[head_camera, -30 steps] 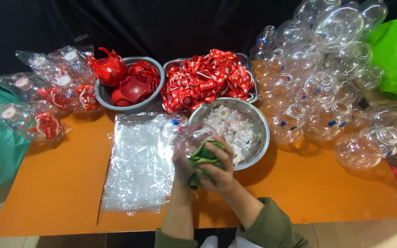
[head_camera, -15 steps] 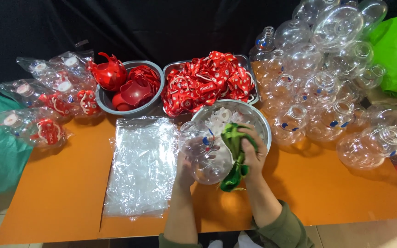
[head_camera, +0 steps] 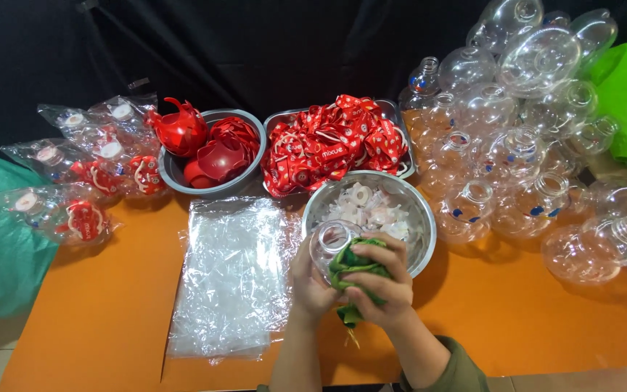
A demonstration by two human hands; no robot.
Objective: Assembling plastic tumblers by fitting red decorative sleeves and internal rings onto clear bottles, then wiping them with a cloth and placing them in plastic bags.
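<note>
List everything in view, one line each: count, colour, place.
clear bottle: one, held in both hands
green cloth: one, pressed on that bottle
steel bowl: one, white rings inside, centre
red straps tray: one, behind the bowl
grey bowl: one, red caps inside
plastic bags: clear stack, centre-left
empty bottles: many, clear, right
bagged bottles: several, left
orange table
left hand
right hand

I see a clear, glossy plastic bottle (head_camera: 330,243) wrapped in a soft, matt green cloth (head_camera: 357,270). The bowl (head_camera: 415,210) behind it is brushed metal, dully reflective. The table (head_camera: 517,319) surface is smooth, matt orange. Near its front edge lies a stack of thin, crinkled transparent plastic bags (head_camera: 230,276), shiny.
</note>
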